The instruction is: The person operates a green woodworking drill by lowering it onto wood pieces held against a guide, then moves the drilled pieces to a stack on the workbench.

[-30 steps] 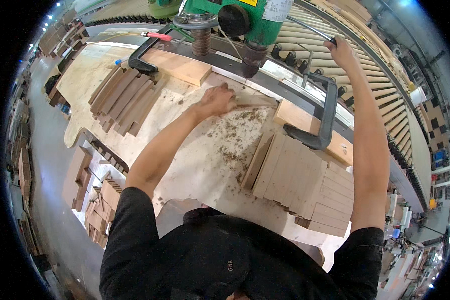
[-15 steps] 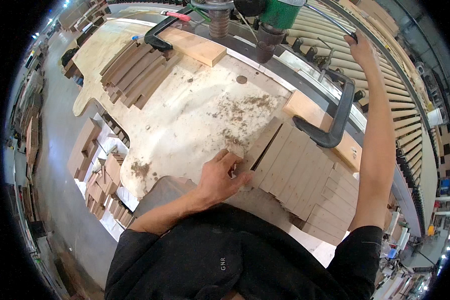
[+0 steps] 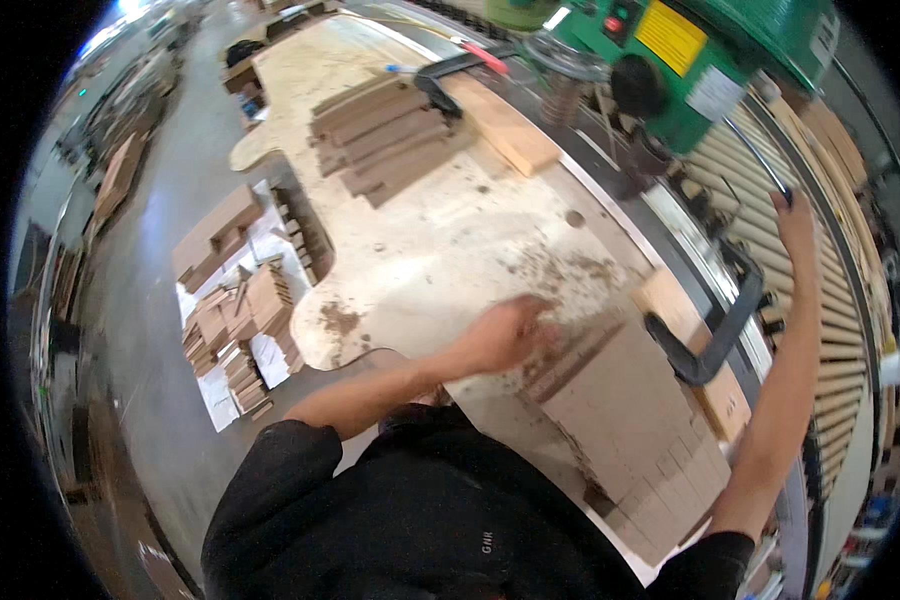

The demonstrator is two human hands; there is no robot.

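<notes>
Brown flat wooden blocks (image 3: 635, 430) lie in a row on the dusty pale wooden bench (image 3: 440, 250), where the blurry left hand (image 3: 505, 335) touches their near end, its grip too blurred to tell, while the right hand (image 3: 796, 222) holds the thin metal lever (image 3: 755, 155) of the green drill machine (image 3: 710, 60).

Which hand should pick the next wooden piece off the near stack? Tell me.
Left. The left hand is already at the edge of the near stack of wooden pieces, while the right hand is up on the machine's lever.
</notes>
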